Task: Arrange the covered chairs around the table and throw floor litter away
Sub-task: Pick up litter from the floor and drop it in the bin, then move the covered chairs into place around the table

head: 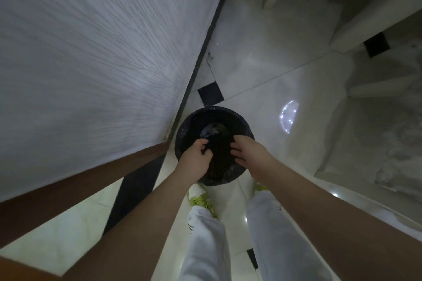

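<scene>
Both my hands hang over the black-lined bin point(214, 118) straight below me on the floor, left hand point(197, 158) loosely curled, right hand point(250, 151) spread with fingers apart, both holding nothing I can see

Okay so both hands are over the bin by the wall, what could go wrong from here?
1. The left hand and right hand hover above the black-lined bin; whether either holds litter is unclear, and anything released off-centre might miss onto the tiles.
2. A hand dipping lower might snag the loose bin liner and pull it off the rim.
3. The bin stands right in front of the shoes, so a step forward could tip it over.
</scene>
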`<act>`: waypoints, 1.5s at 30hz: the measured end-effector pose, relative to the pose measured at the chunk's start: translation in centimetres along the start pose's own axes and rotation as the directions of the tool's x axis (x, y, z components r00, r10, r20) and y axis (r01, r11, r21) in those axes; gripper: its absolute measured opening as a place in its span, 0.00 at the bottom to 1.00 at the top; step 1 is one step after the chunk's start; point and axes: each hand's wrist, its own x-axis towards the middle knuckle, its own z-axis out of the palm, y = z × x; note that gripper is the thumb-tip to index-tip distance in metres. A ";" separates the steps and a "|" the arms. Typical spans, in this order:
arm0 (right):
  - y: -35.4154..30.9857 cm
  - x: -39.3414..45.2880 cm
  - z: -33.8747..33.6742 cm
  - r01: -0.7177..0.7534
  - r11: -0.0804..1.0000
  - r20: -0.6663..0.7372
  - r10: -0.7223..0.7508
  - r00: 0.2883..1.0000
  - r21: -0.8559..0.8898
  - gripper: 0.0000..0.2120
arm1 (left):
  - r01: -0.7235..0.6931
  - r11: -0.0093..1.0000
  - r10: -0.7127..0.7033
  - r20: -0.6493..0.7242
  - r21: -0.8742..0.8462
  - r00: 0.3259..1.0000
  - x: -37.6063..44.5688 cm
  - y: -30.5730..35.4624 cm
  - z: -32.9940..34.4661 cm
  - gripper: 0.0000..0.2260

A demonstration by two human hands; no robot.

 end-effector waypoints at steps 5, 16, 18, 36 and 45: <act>-0.5 -5.6 -1.4 0.106 0.945 -0.054 -0.128 0.990 -0.309 0.19 | -0.236 0.877 0.266 -0.014 0.418 0.964 -6.1 2.0 -2.3 0.24; -3.0 -24.3 -3.1 0.361 0.585 0.094 -0.435 0.896 -0.726 0.22 | -0.355 0.591 0.517 -0.002 0.724 0.856 -24.4 10.0 -10.1 0.24; -3.2 -27.7 -3.3 0.411 0.454 0.157 -0.499 0.852 -0.791 0.23 | -0.331 0.572 0.510 -0.009 0.751 0.860 -27.7 11.4 -10.9 0.25; -11.5 -49.3 -11.3 0.320 -0.184 0.322 -0.829 0.457 -0.929 0.30 | -0.238 0.504 0.659 -0.192 0.830 0.727 -45.8 22.8 -14.4 0.32; -12.5 -52.9 -11.8 0.285 -0.264 0.358 -0.860 0.363 -0.922 0.31 | -0.204 0.473 0.730 -0.251 0.857 0.636 -50.0 28.2 -13.7 0.33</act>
